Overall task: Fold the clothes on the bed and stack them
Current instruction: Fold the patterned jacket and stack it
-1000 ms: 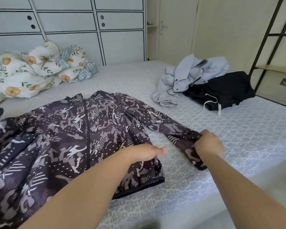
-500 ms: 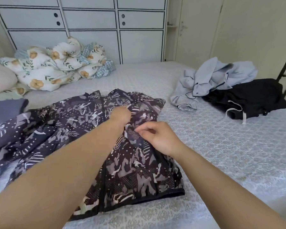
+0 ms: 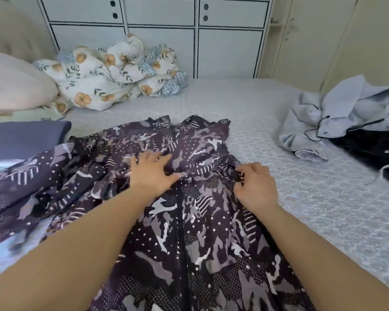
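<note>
since half a second ago the right hand (image 3: 257, 186) has slid off the middle of the jacket toward its right edge, and the left hand (image 3: 151, 172) has spread flat where it was bunched before. the left hand's fingers lie straight and splayed, pressing the cloth just left of the zip without curling round anything. the right hand's fingers are curled, pinching a fold of the folded-in sleeve at the jacket's right side. the patterned jacket (image 3: 189, 239) lies front up across the near part of the bed (image 3: 301, 198), zip running toward the camera, its left sleeve still spread out to the left. well apart on the right sit a pale grey hoodie (image 3: 337, 117) and a black garment (image 3: 373, 149), touching each other. a floral quilt (image 3: 112, 75) is bunched near the far cabinets (image 3: 225, 48)
</note>
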